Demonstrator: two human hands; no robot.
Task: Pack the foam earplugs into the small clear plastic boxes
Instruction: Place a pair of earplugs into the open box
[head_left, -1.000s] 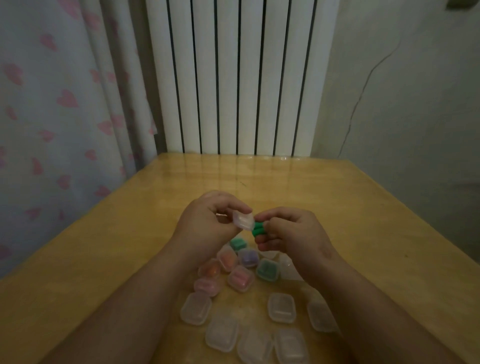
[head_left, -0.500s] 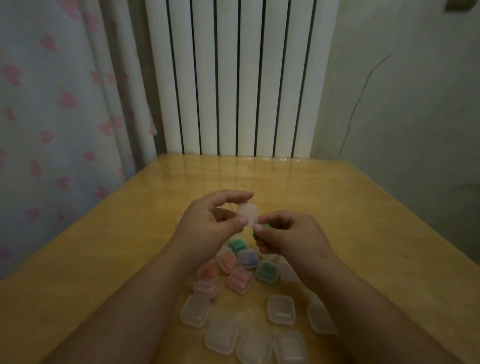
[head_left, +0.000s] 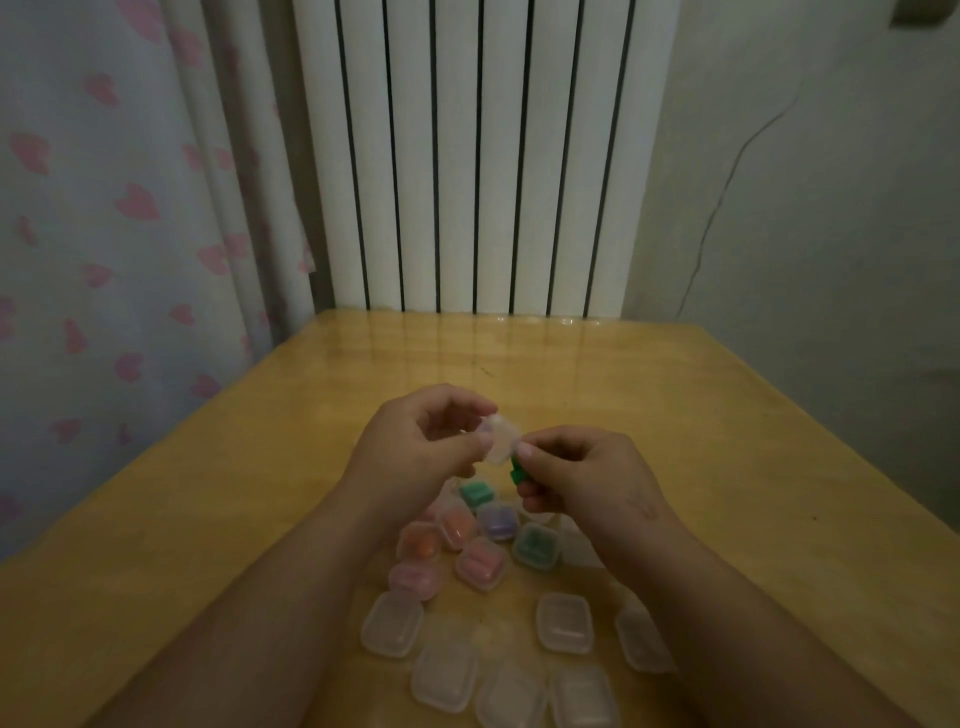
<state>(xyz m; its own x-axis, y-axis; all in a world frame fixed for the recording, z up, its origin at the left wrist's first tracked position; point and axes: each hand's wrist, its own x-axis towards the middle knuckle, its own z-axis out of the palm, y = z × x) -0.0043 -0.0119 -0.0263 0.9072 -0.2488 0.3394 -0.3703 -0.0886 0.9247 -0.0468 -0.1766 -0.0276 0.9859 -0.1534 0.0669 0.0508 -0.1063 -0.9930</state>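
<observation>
Pinching grips were held — left hand (head_left: 415, 452) on box (head_left: 497, 441), right hand (head_left: 587, 478) on earplug (head_left: 516, 470) — which could be dropped if misaligned.

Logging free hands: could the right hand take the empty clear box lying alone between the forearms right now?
Probably not yet: the right hand pinches green foam; the empty box itself lies uncovered.
</observation>
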